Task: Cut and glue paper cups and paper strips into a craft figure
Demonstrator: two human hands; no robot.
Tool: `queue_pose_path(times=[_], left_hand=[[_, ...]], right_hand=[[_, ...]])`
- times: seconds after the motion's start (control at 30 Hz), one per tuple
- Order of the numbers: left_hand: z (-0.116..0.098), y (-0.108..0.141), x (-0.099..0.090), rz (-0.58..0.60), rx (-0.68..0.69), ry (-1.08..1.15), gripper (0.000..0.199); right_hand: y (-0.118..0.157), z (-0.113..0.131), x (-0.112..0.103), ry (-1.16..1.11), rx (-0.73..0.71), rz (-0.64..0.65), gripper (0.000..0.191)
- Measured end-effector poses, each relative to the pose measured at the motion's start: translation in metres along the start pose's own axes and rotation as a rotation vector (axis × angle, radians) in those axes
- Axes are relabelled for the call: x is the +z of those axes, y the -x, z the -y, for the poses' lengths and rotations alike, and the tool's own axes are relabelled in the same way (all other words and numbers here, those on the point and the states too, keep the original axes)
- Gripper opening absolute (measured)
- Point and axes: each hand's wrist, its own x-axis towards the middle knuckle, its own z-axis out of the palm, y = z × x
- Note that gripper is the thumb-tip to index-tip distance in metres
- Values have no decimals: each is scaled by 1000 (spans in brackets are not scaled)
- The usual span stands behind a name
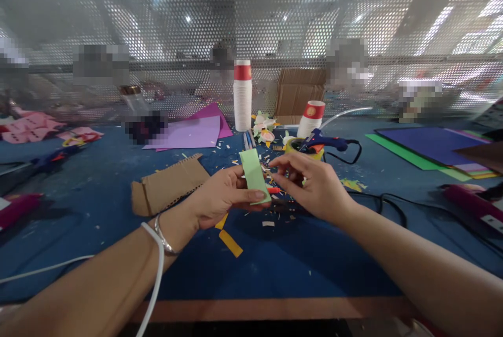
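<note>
My left hand [226, 193] grips a folded strip of light green paper [253, 174], thumb on the front and fingers behind. The strip is held tilted above the blue table. Just to its right is my right hand [306, 182], its thumb and index finger slightly apart and pointing at the strip; nothing shows between them. Behind and below the hands are small paper scraps [268, 224] and an orange-red object [274, 190], partly hidden. Yellow-orange paper pieces [231, 243] lie nearer to me, below my left hand.
Cardboard [171, 185] lies left of my hands. Behind stand stacked paper cups [242, 104] and a shorter stack [310, 119]. A blue glue gun [324, 142] rests on a yellow tape roll [293, 145], its cable running right. Purple sheets [188, 131] and coloured sheets [424, 143] lie farther out.
</note>
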Motion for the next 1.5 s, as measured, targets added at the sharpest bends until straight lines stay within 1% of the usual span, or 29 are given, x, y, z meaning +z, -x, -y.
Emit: queue_pose_path(times=[0.07, 0.17, 0.23, 0.3, 0.33, 0.4, 0.47, 0.53, 0.63, 0.73, 0.87, 0.97, 1.03, 1.17, 1.33, 1.4, 1.5], left_hand=[[-2, 0, 0, -11, -12, 31, 50], [-4, 2, 0, 39, -26, 68, 48], [-4, 3, 1, 89, -36, 58, 47], [-4, 4, 1, 117, -35, 20, 44], [-4, 4, 1, 112, -22, -1, 40], [-2, 3, 1, 59, 35, -31, 30], [0, 1, 1, -17, 106, -56, 24], [2, -1, 0, -69, 159, -82, 21], [3, -4, 0, -112, 212, -103, 23], [3, -4, 2, -143, 247, -108, 25], [5, -3, 4, -140, 276, -147, 21], [6, -3, 3, -146, 296, -171, 16], [8, -2, 3, -145, 309, -161, 16], [9, -1, 3, -97, 347, -154, 23], [9, 3, 4, -133, 386, -351, 23], [9, 5, 5, -128, 393, -376, 26], [9, 6, 7, -121, 396, -388, 25]], right_hand=[[2, 1, 2, 56, -131, 70, 22], [5, -1, 5, 87, -285, 121, 22], [5, -3, 6, 77, -331, 122, 21], [5, -4, 5, 60, -343, 121, 20], [5, -3, 5, 49, -346, 120, 20], [5, -3, 4, 26, -347, 118, 20], [5, -1, 4, 1, -337, 129, 19], [5, 0, 5, -23, -317, 153, 18], [4, 2, 6, -76, -257, 173, 14], [2, 4, 7, -87, -153, 142, 13], [1, 4, 7, -63, -5, 111, 18], [1, 5, 6, -69, 53, 105, 20], [1, 6, 6, -76, 70, 97, 22], [1, 7, 6, -110, 102, 97, 25], [0, 8, 5, -131, 118, 103, 26], [-1, 8, 5, -141, 121, 99, 26], [-1, 8, 5, -149, 122, 98, 25]])
